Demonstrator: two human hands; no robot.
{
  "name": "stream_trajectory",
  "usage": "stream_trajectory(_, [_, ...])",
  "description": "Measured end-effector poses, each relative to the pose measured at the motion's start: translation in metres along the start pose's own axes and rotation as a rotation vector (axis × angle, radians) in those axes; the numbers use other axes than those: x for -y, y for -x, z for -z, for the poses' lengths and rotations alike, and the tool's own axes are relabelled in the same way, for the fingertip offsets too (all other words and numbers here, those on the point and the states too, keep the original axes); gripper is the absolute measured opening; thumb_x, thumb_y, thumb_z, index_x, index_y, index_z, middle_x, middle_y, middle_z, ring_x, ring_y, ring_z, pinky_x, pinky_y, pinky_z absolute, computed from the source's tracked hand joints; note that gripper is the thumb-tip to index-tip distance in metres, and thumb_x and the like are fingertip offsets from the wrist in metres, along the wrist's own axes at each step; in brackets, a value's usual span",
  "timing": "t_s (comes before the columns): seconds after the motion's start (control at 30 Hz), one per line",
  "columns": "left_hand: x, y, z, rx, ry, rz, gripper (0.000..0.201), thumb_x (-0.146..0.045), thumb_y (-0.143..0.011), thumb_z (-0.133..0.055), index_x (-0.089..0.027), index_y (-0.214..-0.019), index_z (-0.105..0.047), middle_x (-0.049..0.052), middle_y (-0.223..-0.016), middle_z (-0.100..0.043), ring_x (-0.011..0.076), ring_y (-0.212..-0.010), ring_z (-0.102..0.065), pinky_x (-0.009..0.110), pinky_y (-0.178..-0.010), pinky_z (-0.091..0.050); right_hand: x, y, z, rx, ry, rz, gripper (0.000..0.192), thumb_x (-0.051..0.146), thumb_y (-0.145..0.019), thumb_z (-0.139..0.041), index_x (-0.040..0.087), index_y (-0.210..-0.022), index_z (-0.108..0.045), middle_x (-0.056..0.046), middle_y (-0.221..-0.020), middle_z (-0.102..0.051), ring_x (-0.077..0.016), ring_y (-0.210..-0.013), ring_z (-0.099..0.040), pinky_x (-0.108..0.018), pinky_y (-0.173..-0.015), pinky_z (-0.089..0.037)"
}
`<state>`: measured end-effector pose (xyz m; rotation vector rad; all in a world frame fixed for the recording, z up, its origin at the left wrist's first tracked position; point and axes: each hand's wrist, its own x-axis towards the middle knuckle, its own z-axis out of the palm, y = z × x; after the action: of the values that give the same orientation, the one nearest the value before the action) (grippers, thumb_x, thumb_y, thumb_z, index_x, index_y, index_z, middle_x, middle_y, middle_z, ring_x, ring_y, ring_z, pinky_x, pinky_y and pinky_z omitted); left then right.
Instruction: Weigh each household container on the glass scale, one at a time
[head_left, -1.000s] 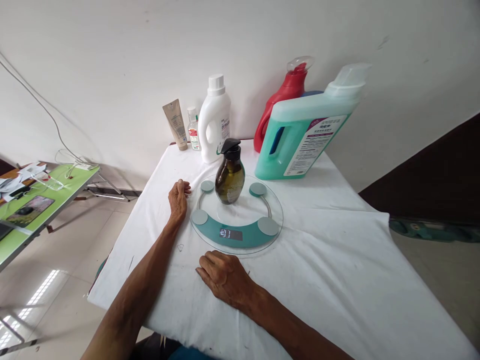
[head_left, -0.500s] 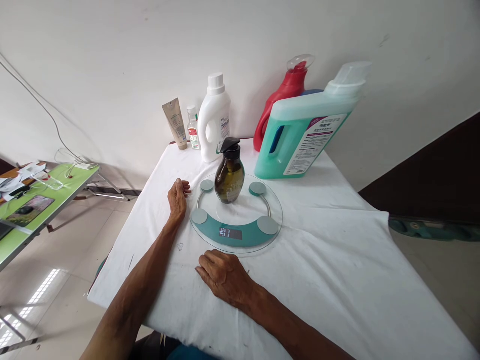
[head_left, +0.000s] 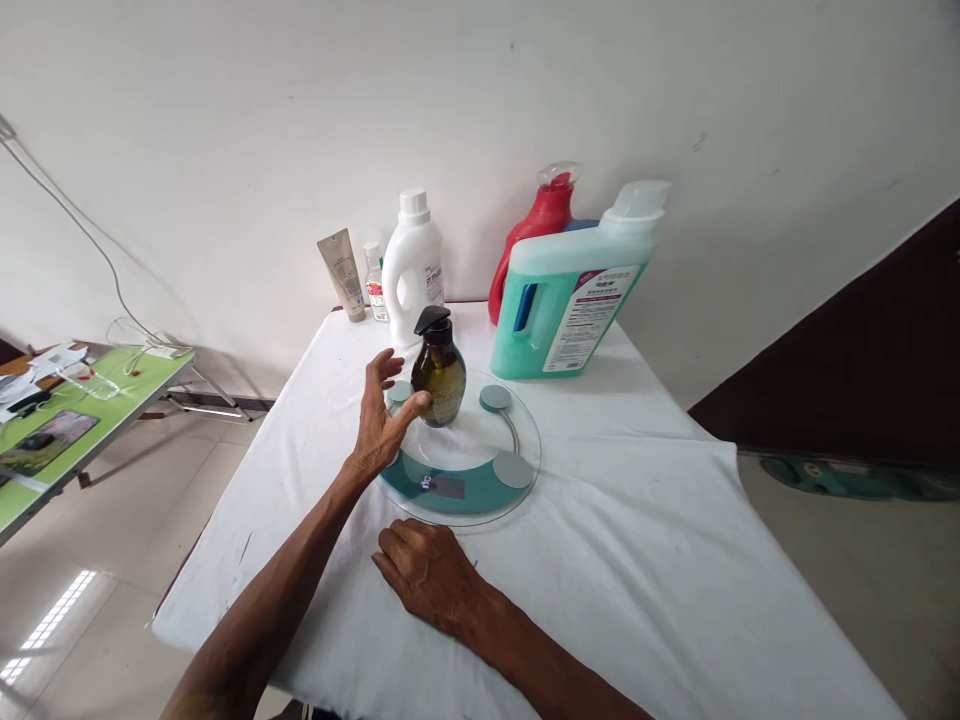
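A dark brown pump bottle [head_left: 439, 370] with a black pump stands upright on a round glass scale [head_left: 491, 470] with teal trim and a small display. My left hand [head_left: 381, 420] is lifted off the cloth with fingers spread, its thumb close to the bottle's left side; whether it touches I cannot tell. My right hand [head_left: 427, 575] lies flat, palm down, on the white tablecloth [head_left: 637, 520] just in front of the scale, holding nothing.
Along the wall stand a beige tube [head_left: 342, 273], a small clear bottle [head_left: 373, 283], a white detergent bottle [head_left: 412, 265], a red jug [head_left: 532, 235] and a large turquoise jug [head_left: 574, 305]. A green side table [head_left: 67, 430] with papers is left. Tiled floor lies below.
My left hand has risen from the cloth beside the scale and moved right toward the brown bottle, fingers opening. The right hand stayed put. The camera view shifted slightly.
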<state>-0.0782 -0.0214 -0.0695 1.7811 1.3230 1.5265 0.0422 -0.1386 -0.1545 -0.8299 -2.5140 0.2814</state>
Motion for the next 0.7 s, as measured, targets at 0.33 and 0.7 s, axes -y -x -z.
stream_trajectory(0.33, [-0.012, -0.017, -0.028, 0.052, -0.300, 0.189, 0.046, -0.044, -0.064, -0.090, -0.022, -0.092, -0.060, 0.005, -0.087, -0.070, 0.0250, -0.080, -0.066, 0.037, -0.070, -0.049, 0.002, -0.001, 0.004, 0.061, 0.003, -0.012, 0.018, 0.020, -0.099, -0.057, 0.020, -0.081, -0.057, -0.002, -0.080, -0.068, -0.0176, -0.071, -0.063, -0.030, -0.055, -0.032])
stream_trajectory(0.7, [-0.011, -0.126, -0.082, -0.074, -0.207, 0.155, 0.054, -0.041, -0.062, -0.092, -0.022, -0.101, -0.062, 0.010, -0.099, -0.075, 0.0304, -0.090, -0.071, 0.040, -0.076, -0.052, -0.006, 0.007, -0.050, -0.175, 0.089, 0.019, 0.028, 0.032, -0.087, -0.075, 0.023, -0.073, -0.053, 0.001, -0.064, -0.063, -0.0172, -0.054, -0.059, -0.031, -0.041, -0.030])
